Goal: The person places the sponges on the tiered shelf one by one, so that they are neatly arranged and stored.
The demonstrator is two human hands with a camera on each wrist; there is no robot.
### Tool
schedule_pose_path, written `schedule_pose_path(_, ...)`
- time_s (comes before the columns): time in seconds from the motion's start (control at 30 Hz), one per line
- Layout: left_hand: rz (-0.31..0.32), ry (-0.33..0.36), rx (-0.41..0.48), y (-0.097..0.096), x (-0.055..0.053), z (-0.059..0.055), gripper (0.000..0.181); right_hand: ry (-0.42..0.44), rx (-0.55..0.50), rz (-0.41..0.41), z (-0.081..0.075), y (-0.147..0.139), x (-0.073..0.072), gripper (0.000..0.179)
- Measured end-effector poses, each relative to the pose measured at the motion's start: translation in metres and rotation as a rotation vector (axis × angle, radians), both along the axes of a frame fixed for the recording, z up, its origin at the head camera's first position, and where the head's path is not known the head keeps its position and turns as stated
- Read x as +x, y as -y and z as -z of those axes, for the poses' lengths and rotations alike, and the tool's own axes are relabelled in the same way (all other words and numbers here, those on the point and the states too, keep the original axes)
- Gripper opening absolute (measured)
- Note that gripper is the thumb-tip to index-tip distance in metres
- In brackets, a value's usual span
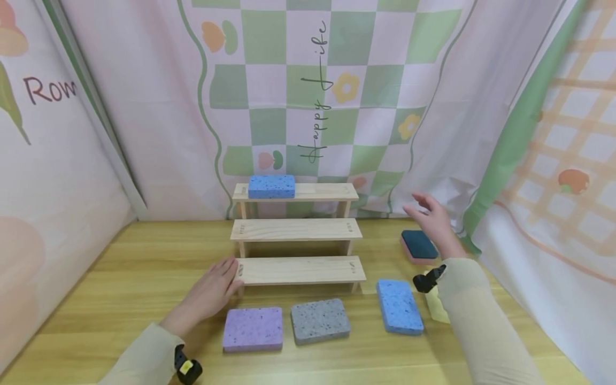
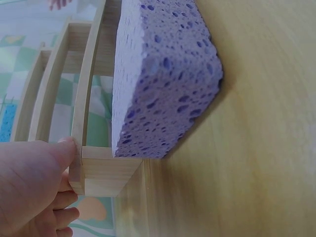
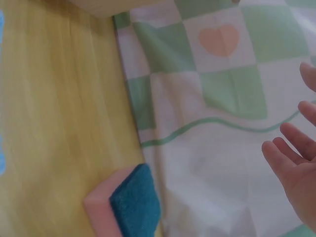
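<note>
A wooden three-tier stand (image 1: pixel 298 271) stands at the centre, its lowest shelf's left end held by my left hand (image 1: pixel 209 289). In the left wrist view the thumb lies along the shelf's front edge, fingers curled at its end. A blue sponge (image 1: pixel 271 186) sits on the top shelf, toward the left. My right hand (image 1: pixel 434 222) is raised in the air with fingers spread and holds nothing. Below and beside it lies a dark green and pink scouring sponge (image 1: pixel 420 245). The purple sponge (image 2: pixel 168 84) looms close in the left wrist view.
In front of the stand lie the purple sponge and a grey sponge (image 1: pixel 320 321). Another blue sponge (image 1: pixel 399 307) lies to the right, beside a yellow sponge (image 1: pixel 437 306) partly hidden by the right sleeve. Patterned curtains (image 1: pixel 313 107) hang behind the wooden table (image 1: pixel 144 267) and at both sides.
</note>
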State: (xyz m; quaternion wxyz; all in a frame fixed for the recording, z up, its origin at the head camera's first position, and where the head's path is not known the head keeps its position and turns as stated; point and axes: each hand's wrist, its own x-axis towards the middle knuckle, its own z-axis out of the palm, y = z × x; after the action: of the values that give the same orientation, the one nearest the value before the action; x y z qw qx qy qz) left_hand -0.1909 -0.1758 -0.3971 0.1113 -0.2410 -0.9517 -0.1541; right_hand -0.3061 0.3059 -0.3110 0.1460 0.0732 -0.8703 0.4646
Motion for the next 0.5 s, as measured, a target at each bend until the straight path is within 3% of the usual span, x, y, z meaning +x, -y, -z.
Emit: schedule_pose_path(0.5,-0.033,0.049,-0.045,-0.002,0.000,-0.003,0.053,0.129,0.113,0.029,0.032,-0.028,0.000,0.075)
